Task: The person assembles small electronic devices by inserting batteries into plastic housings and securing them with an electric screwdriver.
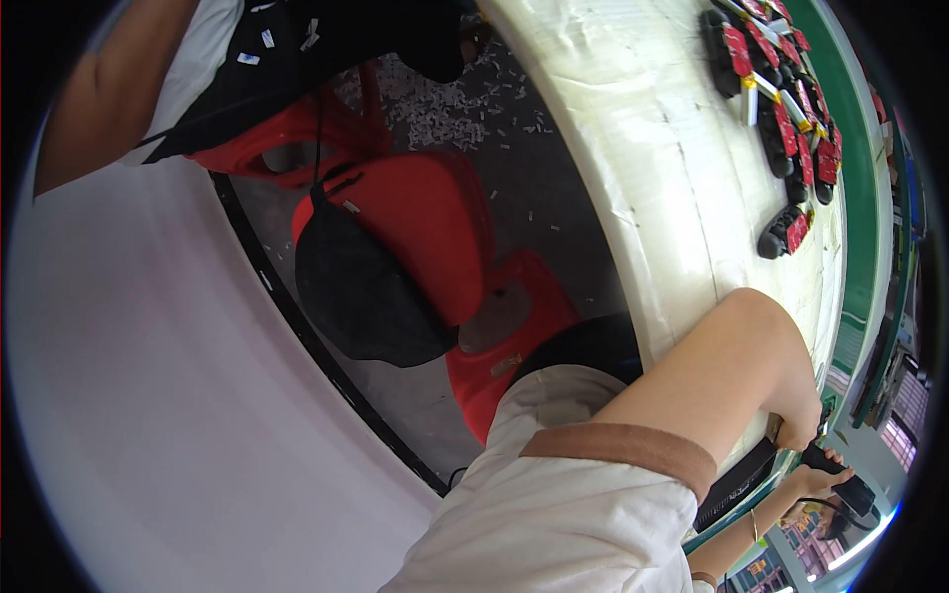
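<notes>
Hands meet at the lower right of the frame, close together around a black device. The right hand is wrapped about it, fingers curled over its dark body, with a cord looping below. The left hand bends down just beside it; whether those fingers grip it or only touch, I cannot tell, as they are small and partly hidden near the rim. The step in hand looks like handling the device with both hands; a next move would seem to call for a firm right hold, the left fingers placed surely and the cord kept free. A black panel lies near the left hand. The pale bench curves up the right side, carrying black pieces with red labels at upper right, well apart from both hands. Red chairs, one with a black bag, stand left of it.
</notes>
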The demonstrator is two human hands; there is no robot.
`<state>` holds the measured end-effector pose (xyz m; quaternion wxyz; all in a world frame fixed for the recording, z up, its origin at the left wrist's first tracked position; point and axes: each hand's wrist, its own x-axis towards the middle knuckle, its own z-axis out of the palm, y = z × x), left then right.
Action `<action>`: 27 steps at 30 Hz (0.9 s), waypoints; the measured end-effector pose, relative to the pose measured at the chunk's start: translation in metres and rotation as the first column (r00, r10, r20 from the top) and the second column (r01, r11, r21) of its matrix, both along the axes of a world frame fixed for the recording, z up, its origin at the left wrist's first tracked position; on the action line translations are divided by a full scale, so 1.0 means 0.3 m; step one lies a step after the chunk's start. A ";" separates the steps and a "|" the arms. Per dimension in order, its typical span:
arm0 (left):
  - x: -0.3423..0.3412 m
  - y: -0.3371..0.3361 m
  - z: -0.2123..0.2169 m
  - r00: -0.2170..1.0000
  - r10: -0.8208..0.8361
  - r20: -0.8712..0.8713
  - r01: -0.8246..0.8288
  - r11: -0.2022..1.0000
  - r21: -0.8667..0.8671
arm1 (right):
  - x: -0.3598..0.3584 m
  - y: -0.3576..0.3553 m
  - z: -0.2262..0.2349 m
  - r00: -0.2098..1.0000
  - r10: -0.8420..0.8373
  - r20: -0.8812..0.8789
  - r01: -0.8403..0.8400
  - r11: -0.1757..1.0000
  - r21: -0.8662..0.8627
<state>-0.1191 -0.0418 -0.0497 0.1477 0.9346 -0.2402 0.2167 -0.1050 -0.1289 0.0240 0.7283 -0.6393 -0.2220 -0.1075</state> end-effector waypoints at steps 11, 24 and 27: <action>-0.310 0.115 0.045 0.989 -0.022 -0.147 0.020 1.000 -0.018 | 0.035 -0.093 -0.028 0.998 0.065 0.019 -0.067 0.993 0.093; -0.546 0.448 0.100 0.827 0.537 0.168 -0.550 0.834 0.042 | 0.056 -0.160 -0.068 0.925 0.352 0.145 -0.379 0.890 0.255; -0.590 0.525 0.123 0.760 0.625 0.176 -0.647 0.755 0.111 | 0.033 -0.151 -0.061 0.912 0.384 0.144 -0.409 0.878 0.249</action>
